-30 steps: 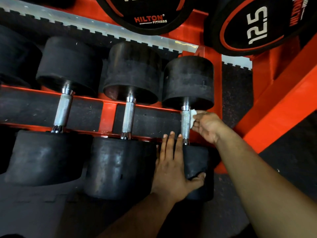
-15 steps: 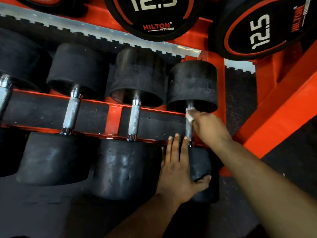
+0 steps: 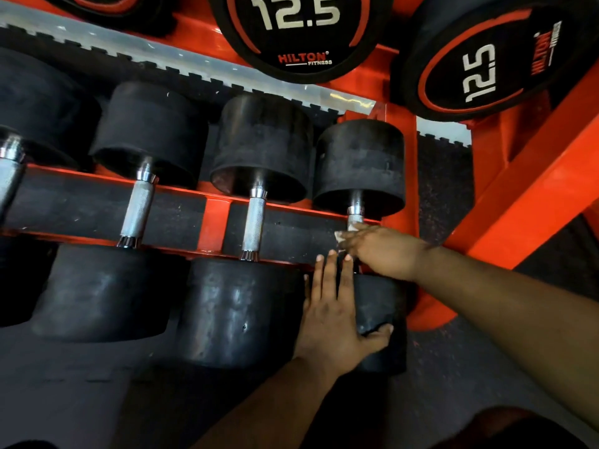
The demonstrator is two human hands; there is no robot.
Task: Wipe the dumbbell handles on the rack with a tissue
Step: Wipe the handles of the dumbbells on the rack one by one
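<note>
A: Hands?
B: Right hand (image 3: pixel 379 251) wraps the tissue (image 3: pixel 340 235) round the rightmost dumbbell's handle (image 3: pixel 355 217), lower rack (image 3: pixel 214 218). Left hand (image 3: pixel 330 306) flat on its near head (image 3: pixel 377 306), fingers straight, thumb hooked over.
A: Around it?
B: Two more dumbbells (image 3: pixel 256 218) just left; 12.5 plates (image 3: pixel 298 30) above.

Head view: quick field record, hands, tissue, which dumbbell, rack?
right hand: wrapped round the handle of the rightmost dumbbell, tissue under the fingers
left hand: flat on that dumbbell's near head, fingers straight, thumb hooked over it
other handles: two bare knurled ones to the left, untouched
rack: orange frame, dumbbells lying across it
upper tier: heads marked 12.5
</note>
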